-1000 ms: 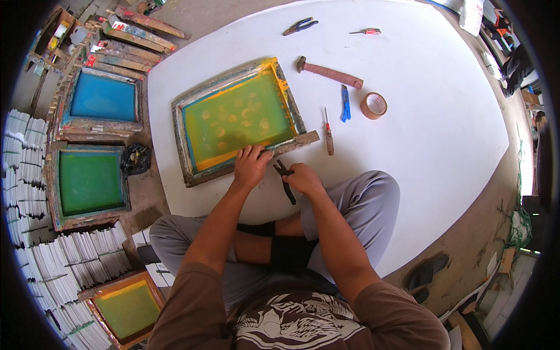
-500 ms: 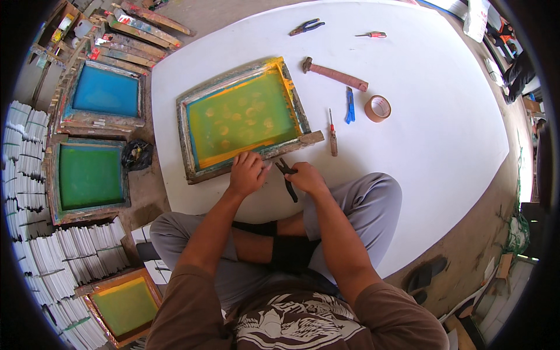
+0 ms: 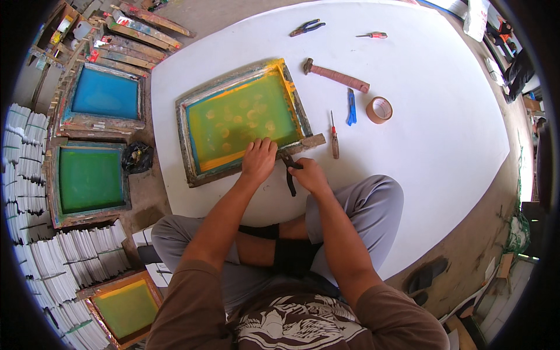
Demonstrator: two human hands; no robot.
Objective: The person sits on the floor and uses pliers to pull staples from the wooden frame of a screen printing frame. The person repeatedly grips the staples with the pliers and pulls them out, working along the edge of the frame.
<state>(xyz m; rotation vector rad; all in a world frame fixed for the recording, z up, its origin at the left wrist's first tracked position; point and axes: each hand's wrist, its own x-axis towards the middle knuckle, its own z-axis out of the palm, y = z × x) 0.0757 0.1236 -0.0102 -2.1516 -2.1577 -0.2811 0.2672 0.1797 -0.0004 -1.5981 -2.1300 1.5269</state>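
Note:
A wooden screen-printing frame (image 3: 213, 173) lies at a slant before me, its yellow-green mesh (image 3: 242, 119) marked with pale round spots. My left hand (image 3: 260, 160) grips the frame's near rail, fingers closed over it and reaching toward the mesh. Just right of it, my right hand (image 3: 312, 176) is closed around black-handled pliers (image 3: 291, 182). The jaws of the pliers meet the near rail close to its right corner. Exactly what they touch is too small to make out.
On the white sheet (image 3: 443, 134) lie a hammer (image 3: 338, 77), a blue cutter knife (image 3: 352, 108), brown tape (image 3: 380, 110), a screwdriver (image 3: 335, 140), a smaller screwdriver (image 3: 373, 35) and other pliers (image 3: 307, 27). Leftward are a blue screen (image 3: 105, 92), a green screen (image 3: 90, 178) and paper stacks (image 3: 58, 256).
My left hand has moved right and up along the near rail, beside the pliers. My right hand has brought the pliers' jaws slightly up and right against the frame.

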